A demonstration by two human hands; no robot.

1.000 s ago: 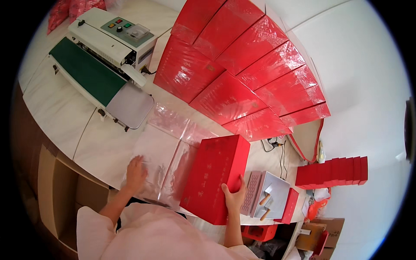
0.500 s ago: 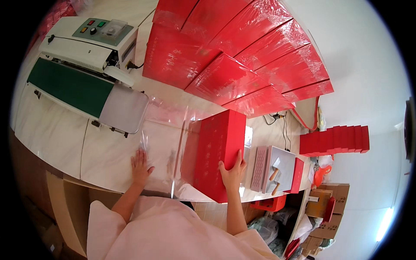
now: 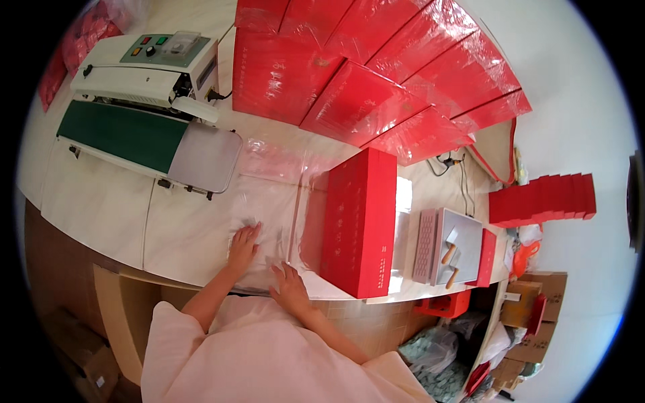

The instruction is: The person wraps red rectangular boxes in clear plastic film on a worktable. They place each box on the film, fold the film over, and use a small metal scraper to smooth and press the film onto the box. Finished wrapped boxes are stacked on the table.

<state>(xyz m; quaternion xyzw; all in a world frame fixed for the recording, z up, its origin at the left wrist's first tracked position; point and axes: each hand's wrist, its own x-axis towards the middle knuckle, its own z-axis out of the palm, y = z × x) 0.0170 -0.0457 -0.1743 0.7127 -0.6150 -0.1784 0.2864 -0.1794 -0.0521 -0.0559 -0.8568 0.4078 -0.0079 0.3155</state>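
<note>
A tall red box (image 3: 359,221) with pale printing stands on the pale marbled table. Clear plastic film (image 3: 272,201) lies flat to its left, its far part faintly pink. My left hand (image 3: 243,248) rests on the near part of the film, fingers apart and slightly bent. Close by on the right, my right hand (image 3: 291,289) touches the film near the table's front edge, with its fingers spread. Neither hand touches the box. Film partly wrinkles around my fingertips.
A sealing machine (image 3: 134,107) with a green belt stands at the left. Film-wrapped red boxes (image 3: 376,87) are stacked at the back. To the right are a grey-topped basket (image 3: 457,242) bearing wooden-handled scrapers, a row of red boxes (image 3: 541,200) and cardboard cartons (image 3: 544,302).
My right hand has let go of the red box and moved left onto the film. My left hand has shifted slightly right. The whole view has shifted a little.
</note>
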